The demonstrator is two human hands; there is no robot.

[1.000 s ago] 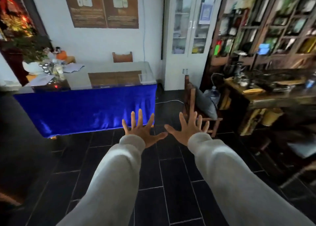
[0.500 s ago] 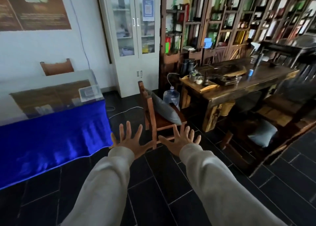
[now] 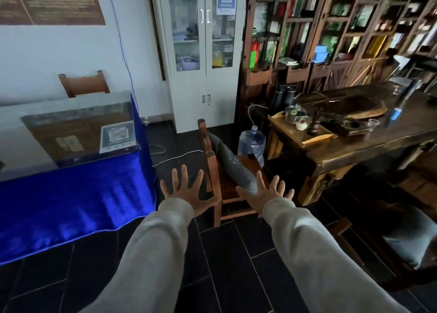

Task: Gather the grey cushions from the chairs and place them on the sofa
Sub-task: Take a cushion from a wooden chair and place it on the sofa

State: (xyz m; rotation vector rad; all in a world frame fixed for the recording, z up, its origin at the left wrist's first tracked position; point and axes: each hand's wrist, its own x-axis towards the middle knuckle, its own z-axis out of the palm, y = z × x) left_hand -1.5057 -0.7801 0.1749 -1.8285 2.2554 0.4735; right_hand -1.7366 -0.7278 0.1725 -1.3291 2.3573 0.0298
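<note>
Spreading wide and empty over the dark tiled floor [image 3: 236,253], both hands [image 3: 189,194] [image 3: 267,195] hover before a wooden chair [image 3: 214,170] holding a grey cushion [image 3: 233,162], beside a dark counter [image 3: 369,137]; another, seemingly grey, sits farther right [image 3: 409,249].

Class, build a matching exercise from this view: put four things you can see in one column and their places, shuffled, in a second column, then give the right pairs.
1. grey cushion
2. water bottle
3. glass cup
4. blue cloth

A. on the dark wooden table
B. leaning on the wooden chair's back
C. draped over the long table at left
D. on the floor beside the chair

Pairs: 1-B, 2-D, 3-A, 4-C
</note>
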